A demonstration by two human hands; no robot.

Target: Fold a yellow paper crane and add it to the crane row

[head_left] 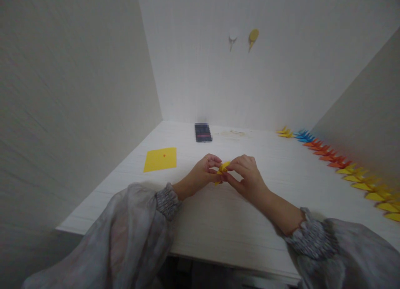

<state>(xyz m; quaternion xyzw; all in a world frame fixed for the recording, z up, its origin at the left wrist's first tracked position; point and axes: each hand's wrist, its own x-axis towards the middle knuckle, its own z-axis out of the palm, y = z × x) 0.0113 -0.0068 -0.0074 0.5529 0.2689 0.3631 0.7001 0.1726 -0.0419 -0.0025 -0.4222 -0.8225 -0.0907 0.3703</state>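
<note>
Both my hands meet over the middle of the white table (203, 222). A small folded yellow paper piece (223, 168) sits between them. My left hand (203, 174) pinches it from the left with curled fingers. My right hand (245, 174) pinches it from the right, fingertips pressed on the fold. Most of the piece is hidden by my fingers. Loose grey sleeves cover both forearms.
A flat yellow paper sheet (160, 159) lies at the left. A dark phone (203, 132) rests near the back wall. A row of folded paper pieces, yellow (368, 185), orange (328, 153) and blue (303, 135), runs along the right edge. Two hooks (233, 35) hang on the back wall.
</note>
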